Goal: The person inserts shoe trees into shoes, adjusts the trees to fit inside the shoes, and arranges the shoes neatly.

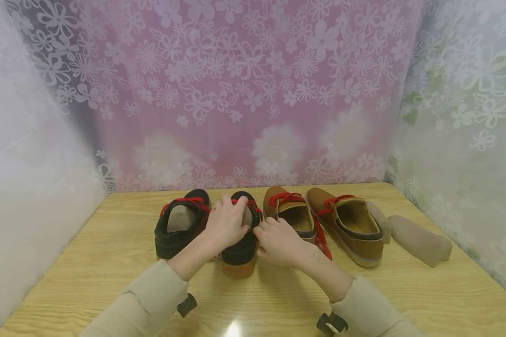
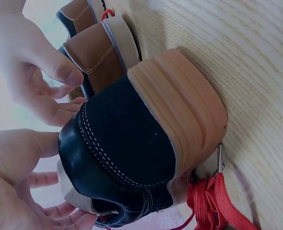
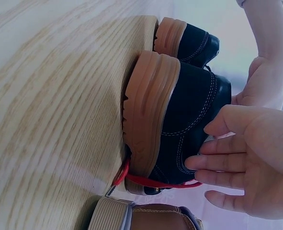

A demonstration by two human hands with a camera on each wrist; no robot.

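Observation:
A black shoe [image 1: 238,250] with red laces and a tan sole stands on the table, a beige shoe insert [image 2: 69,187] in its opening. My left hand [image 1: 225,222] reaches over that opening, thumb at the heel collar and fingers curled around the insert. Against the shoe's right side lie the fairly straight fingers of my right hand [image 3: 242,158], holding nothing. To the left is the other black shoe [image 1: 168,241], with a beige insert [image 1: 180,218] inside.
Two brown shoes with red laces stand to the right, a nearer one [image 1: 296,217] and a farther one [image 1: 364,241]. Beyond them lie two loose beige inserts, one [image 1: 421,238] in full view, the other [image 1: 379,217] partly hidden. Flowered curtains [image 1: 253,93] surround the wooden table [image 1: 88,276].

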